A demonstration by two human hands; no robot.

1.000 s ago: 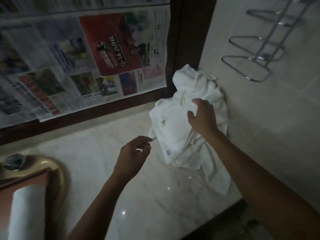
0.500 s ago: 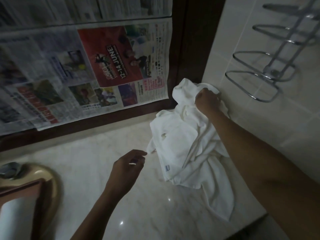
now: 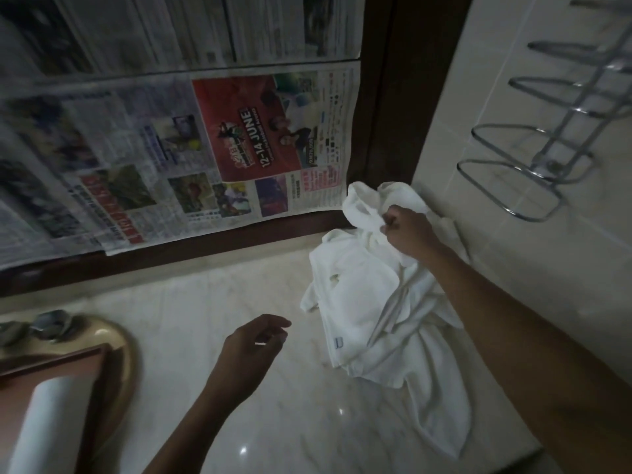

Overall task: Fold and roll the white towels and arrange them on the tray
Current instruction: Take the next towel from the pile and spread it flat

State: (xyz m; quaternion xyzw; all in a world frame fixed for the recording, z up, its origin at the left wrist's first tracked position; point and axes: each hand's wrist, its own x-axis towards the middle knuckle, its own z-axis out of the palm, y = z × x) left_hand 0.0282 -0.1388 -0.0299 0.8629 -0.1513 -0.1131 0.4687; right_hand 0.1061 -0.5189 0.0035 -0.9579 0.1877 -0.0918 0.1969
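Observation:
A crumpled heap of white towels [image 3: 362, 302] lies on the marble counter in the right corner, one end trailing toward the front edge. My right hand [image 3: 407, 230] pinches the top fold of the heap near the wall. Left of the heap, my left hand [image 3: 249, 354] hovers over the counter with curled, loosely parted fingers that hold nothing. A brown wooden tray [image 3: 65, 367] sits at the bottom left over the basin, with a rolled white towel [image 3: 41, 425] lying in it.
The marble counter [image 3: 212, 313] runs from a gold basin [image 3: 116, 340] with a metal tap [image 3: 44, 323] at the left to the tiled wall at the right. Newspaper [image 3: 171, 159] covers the mirror behind. A chrome wire rack [image 3: 533, 152] hangs on the right wall.
My right hand moved from the middle of the heap up to its top fold and closed on it. My left hand dropped slightly and stayed empty.

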